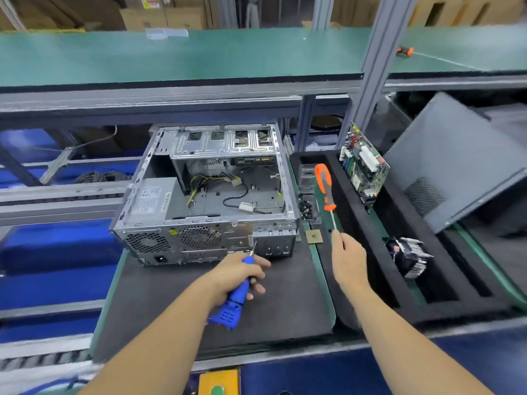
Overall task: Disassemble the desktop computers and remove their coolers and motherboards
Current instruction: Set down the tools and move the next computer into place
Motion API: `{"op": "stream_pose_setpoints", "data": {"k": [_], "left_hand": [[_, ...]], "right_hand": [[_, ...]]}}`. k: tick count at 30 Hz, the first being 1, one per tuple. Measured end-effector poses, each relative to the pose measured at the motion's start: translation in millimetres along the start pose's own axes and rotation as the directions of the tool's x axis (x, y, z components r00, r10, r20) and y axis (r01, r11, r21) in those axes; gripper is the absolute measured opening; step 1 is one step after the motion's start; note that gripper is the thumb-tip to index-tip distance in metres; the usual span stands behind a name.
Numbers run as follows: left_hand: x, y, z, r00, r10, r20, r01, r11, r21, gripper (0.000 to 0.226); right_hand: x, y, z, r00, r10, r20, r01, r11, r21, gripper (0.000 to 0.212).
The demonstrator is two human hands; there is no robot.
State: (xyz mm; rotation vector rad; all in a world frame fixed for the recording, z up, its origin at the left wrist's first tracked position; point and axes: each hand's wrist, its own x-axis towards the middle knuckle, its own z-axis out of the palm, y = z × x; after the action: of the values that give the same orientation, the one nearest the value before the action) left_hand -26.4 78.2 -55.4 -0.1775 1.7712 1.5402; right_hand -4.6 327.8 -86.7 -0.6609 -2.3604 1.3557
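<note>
On the dark mat sits the opened computer case (205, 195), its motherboard (365, 163) standing upright in the black foam tray (356, 252) beside the cooler (409, 259); the left hand (239, 273) grips a blue electric screwdriver (235, 295), the right hand (349, 259) pinches an orange screwdriver (325, 186) by its tip (handle pointing away)

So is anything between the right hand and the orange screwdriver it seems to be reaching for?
Nothing visible. The right hand has its fingertips at the metal tip of the orange screwdriver, which lies on the black foam tray; whether they touch is unclear.
</note>
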Motion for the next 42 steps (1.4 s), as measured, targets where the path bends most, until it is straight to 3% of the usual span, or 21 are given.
{"op": "stream_pose_setpoints", "data": {"k": [4, 7, 9, 13, 15, 17, 19, 22, 26, 31, 36, 39, 42], "left_hand": [[-42.6, -19.1, -11.5, 0.981, 0.178, -0.079, -0.194, 0.937, -0.292, 0.041], [-70.4, -39.1, -28.8, 0.979, 0.180, -0.091, -0.201, 0.840, -0.503, 0.053], [-88.9, -56.1, -44.3, 0.984, 0.157, -0.084, -0.177, 0.819, -0.546, 0.064], [-115.0, -96.6, -69.3, 0.978, 0.083, -0.191, -0.162, 0.877, -0.451, 0.072], [-122.9, -115.3, -79.0, 0.972, 0.053, -0.228, -0.169, 0.835, -0.523, 0.059], [-128.4, -128.6, -86.3, 0.968, 0.003, -0.251, -0.152, 0.804, -0.575, 0.040], [-132.7, -139.0, -91.8, 0.966, -0.055, -0.252, -0.104, 0.811, -0.576, 0.024], [-135.3, -151.2, -95.8, 0.962, -0.137, -0.234, -0.021, 0.823, -0.567, 0.014], [-131.9, -159.9, -95.2, 0.953, -0.206, -0.222, 0.020, 0.775, -0.632, 0.012], [-125.9, -157.1, -90.6, 0.946, -0.255, -0.199, 0.055, 0.733, -0.678, 0.012], [-120.6, -156.6, -87.5, 0.940, -0.270, -0.206, 0.075, 0.756, -0.650, 0.012], [-118.8, -154.4, -87.9, 0.937, -0.266, -0.226, 0.060, 0.759, -0.648, 0.014], [-118.0, -151.7, -86.8, 0.936, -0.255, -0.242, 0.040, 0.760, -0.648, 0.017]], "right_hand": [[-84.0, -37.6, 13.4, 0.930, -0.295, 0.222, 0.294, 0.955, 0.034, 0.051], [-136.6, -41.0, 28.8, 0.828, -0.367, 0.424, 0.416, 0.909, -0.026, 0.049], [-163.9, -38.7, 38.3, 0.776, -0.328, 0.539, 0.435, 0.897, -0.081, 0.050], [-196.4, -40.6, 57.7, 0.670, -0.209, 0.713, 0.421, 0.897, -0.133, 0.044], [-208.4, -46.8, 70.3, 0.600, -0.147, 0.786, 0.393, 0.910, -0.130, 0.044], [-217.3, -50.1, 82.5, 0.549, -0.009, 0.836, 0.268, 0.949, -0.166, 0.050], [-221.5, -47.2, 90.8, 0.525, 0.140, 0.839, 0.129, 0.962, -0.242, 0.053], [-220.9, -31.9, 93.3, 0.576, 0.251, 0.778, 0.182, 0.888, -0.422, 0.047], [-223.1, -5.6, 91.6, 0.538, 0.431, 0.724, 0.177, 0.782, -0.597, 0.048], [-228.2, 7.3, 100.6, 0.490, 0.512, 0.706, 0.098, 0.772, -0.628, 0.049], [-234.4, 9.2, 120.3, 0.523, 0.508, 0.685, 0.194, 0.711, -0.676, 0.043], [-228.5, 10.2, 125.7, 0.493, 0.572, 0.655, 0.151, 0.685, -0.712, 0.043], [-228.0, 9.3, 133.5, 0.524, 0.583, 0.621, 0.142, 0.659, -0.738, 0.036]]}}
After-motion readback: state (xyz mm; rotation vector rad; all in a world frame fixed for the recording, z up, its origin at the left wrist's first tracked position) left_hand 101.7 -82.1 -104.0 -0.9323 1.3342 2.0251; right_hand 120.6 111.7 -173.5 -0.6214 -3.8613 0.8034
